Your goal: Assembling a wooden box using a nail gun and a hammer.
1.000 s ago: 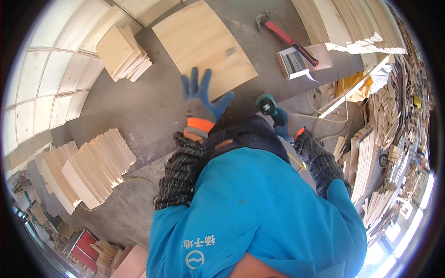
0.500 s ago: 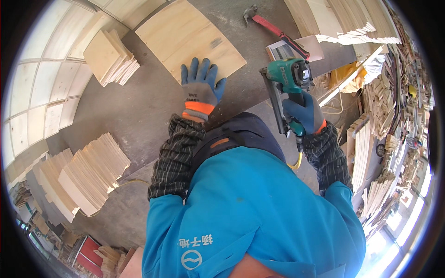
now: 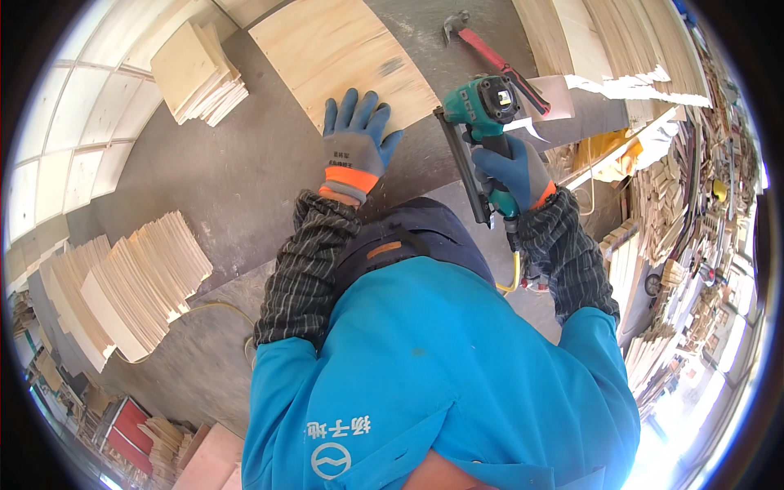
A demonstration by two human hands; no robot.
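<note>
My left hand (image 3: 356, 140), in a grey and blue work glove, lies flat with fingers spread on the near edge of a plywood panel (image 3: 343, 53). The panel rests on a dark work table (image 3: 220, 180). My right hand (image 3: 516, 169), gloved alike, is wrapped round the handle of a green pneumatic nail gun (image 3: 482, 104). The gun is held up beside the panel's right corner, its long black magazine slanting down toward me. A yellow air hose (image 3: 515, 273) hangs from the base of its handle. Whether the nose touches the panel I cannot tell.
A claw hammer with a red handle (image 3: 490, 53) lies beyond the nail gun. Small plywood sheets are stacked (image 3: 196, 77) at the far left, with larger stacks (image 3: 151, 282) at the near left. Long boards (image 3: 608, 45) lie at the far right, with wood scraps beyond.
My right hand has brought the nail gun left and slightly up, closer to the panel's right corner. My left hand stays flat on the panel. The whole view has shifted a little.
</note>
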